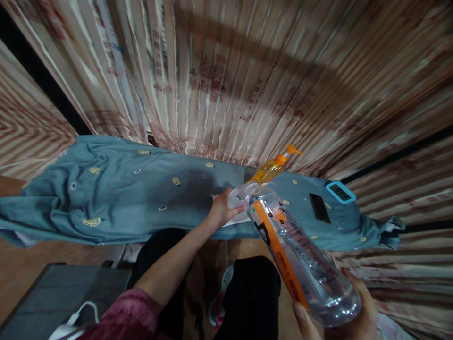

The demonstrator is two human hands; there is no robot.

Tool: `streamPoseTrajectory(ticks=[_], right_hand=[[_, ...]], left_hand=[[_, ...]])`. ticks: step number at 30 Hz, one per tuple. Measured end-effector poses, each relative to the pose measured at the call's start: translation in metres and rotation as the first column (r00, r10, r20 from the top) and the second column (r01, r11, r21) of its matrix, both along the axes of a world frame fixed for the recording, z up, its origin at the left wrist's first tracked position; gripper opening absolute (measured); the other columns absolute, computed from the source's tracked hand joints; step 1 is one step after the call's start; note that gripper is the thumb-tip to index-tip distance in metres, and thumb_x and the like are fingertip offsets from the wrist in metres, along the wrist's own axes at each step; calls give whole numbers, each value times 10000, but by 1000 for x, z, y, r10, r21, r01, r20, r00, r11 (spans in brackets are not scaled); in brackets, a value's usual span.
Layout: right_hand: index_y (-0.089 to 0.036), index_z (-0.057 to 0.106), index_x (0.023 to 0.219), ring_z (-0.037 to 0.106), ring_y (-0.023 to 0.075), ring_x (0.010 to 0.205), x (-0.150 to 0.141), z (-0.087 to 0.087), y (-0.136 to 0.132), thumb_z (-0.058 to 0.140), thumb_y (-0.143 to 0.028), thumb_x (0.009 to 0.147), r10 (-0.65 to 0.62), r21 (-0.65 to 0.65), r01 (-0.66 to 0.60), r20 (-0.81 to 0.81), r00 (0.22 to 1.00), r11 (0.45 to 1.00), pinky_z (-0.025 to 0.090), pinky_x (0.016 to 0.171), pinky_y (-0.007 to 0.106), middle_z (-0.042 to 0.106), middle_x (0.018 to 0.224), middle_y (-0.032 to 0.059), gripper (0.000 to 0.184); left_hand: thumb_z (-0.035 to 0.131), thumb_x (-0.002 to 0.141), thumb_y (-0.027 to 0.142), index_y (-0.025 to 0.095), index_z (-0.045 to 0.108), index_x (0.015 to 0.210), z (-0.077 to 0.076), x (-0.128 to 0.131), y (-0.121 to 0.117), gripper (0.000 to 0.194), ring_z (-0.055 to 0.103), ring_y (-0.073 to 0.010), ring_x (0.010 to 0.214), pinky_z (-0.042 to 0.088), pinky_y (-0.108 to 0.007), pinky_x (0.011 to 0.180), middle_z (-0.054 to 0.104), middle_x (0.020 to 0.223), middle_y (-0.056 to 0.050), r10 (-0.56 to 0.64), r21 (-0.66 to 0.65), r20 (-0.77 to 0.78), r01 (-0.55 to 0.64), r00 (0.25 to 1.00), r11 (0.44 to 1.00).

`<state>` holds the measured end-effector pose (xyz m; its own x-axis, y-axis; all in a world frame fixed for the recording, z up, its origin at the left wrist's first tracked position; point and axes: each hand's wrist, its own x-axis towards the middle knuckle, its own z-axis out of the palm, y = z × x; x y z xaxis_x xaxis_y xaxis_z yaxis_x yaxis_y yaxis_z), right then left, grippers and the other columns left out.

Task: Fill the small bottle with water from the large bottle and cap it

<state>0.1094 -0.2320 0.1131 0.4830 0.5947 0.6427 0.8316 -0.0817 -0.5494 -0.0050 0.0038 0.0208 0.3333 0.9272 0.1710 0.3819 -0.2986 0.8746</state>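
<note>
My right hand (354,314) grips the base end of a large clear plastic bottle (314,264) with an orange and grey label. The bottle is tilted, its base toward me and its top end up and to the left. My left hand (221,208) is closed around a small clear plastic container (240,194), whose exact kind I cannot make out. The container meets or overlaps the big bottle's top end. Just behind them is a pump bottle (267,172) of yellow liquid with an orange pump head. Something white and flat (237,218) lies under my left hand.
A blue-green cloth with pineapple prints (170,203) covers the narrow table. On its right side lie a dark phone (320,208) and a blue-framed digital timer (340,192). Pleated curtains (219,85) hang behind. A grey box-like surface (42,293) with a white cable stands lower left.
</note>
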Motion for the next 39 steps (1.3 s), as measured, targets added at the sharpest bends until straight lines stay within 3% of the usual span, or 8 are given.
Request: streamPoseTrajectory(ticks=[3,9,17,22,26,32,39], right_hand=[[-165,379,1436,588,248,949,6,-2,-1,769,-435,647,11,-3,-11,16,1000,1000,522,660,332,545,1238,148,921],[-148,356,1451,589,230,907,28,-10,-5,811,-364,590,148,-4,-151,221,964,989,524,624,297,560,1199,154,996],[-136,367,1441,583,247,927,33,-18,-8,813,-395,572,118,-5,-120,222,968,993,523,646,317,542,1208,171,1011],[-148,352,1449,580,207,848,24,-11,-5,796,-390,610,140,-21,-139,170,975,990,514,593,288,553,1157,150,980],[-149,398,1423,582,246,926,14,-5,-4,776,-412,646,33,-11,-32,99,995,999,524,676,340,583,1127,138,902],[-171,442,1393,570,266,941,26,-13,-9,810,-374,595,78,-35,-74,145,986,997,477,831,426,591,1086,122,902],[-172,382,1437,588,226,859,25,-10,-6,795,-406,602,95,-17,-93,166,982,996,516,623,328,572,1159,140,960]], left_hand=[[750,663,278,170,555,1006,0,0,0,410,678,-251,865,527,-343,764,696,934,-58,-11,-2,-6,11,1000,1000],[770,648,316,169,567,1005,-1,0,0,436,676,-261,860,529,-349,758,697,937,-66,-10,7,-8,10,1000,1000],[766,652,294,172,566,1038,-1,0,0,452,668,-241,872,523,-341,784,696,948,-50,-22,-16,-18,21,1000,1000],[746,675,291,169,558,1054,2,-1,-1,440,669,-237,889,515,-327,791,690,960,-48,-31,-23,-34,31,999,999],[743,678,305,170,553,1055,1,-2,0,443,667,-246,910,513,-330,797,684,976,-51,-39,-11,-68,38,997,999],[743,681,342,179,545,1061,-7,0,2,459,669,-239,908,516,-319,791,681,984,-48,-29,16,-65,30,997,999],[748,676,330,171,533,1098,-7,0,1,499,670,-255,923,520,-339,809,684,1003,-65,-37,2,-69,38,997,999]])
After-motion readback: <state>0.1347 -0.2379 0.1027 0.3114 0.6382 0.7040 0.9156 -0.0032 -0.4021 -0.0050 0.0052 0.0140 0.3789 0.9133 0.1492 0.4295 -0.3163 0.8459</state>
